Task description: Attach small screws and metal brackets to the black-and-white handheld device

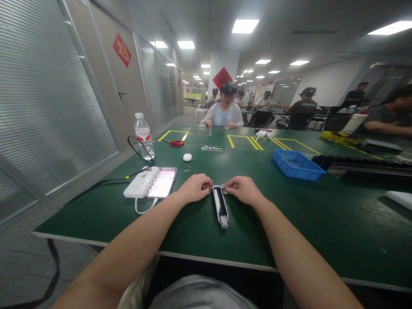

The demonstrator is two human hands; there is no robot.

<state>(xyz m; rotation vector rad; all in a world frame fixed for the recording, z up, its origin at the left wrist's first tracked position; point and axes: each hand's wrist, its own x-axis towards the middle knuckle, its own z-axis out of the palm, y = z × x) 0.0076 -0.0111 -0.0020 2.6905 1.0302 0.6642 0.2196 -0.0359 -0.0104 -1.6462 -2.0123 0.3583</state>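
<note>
A long, narrow white-and-black device (220,206) lies on the green table in front of me, its pale tip (224,222) pointing toward my body. At its far end, my left hand (196,188) is closed, fingertips pinched at the left corner around a small metallic piece (211,189). On the other side my right hand (243,189) pinches a similar small metallic piece (224,189) at the right corner. Both pieces are largely covered by my fingers, so I cannot tell how they join the device.
Left of my hands are a phone (163,183), a white power bank (137,184) with cable, a water bottle (143,139) and a white earbud case (187,157). Red-handled scissors (177,143) and thin metal pieces (212,148) lie farther back. A blue bin (298,166) stands right; a person (225,112) sits opposite.
</note>
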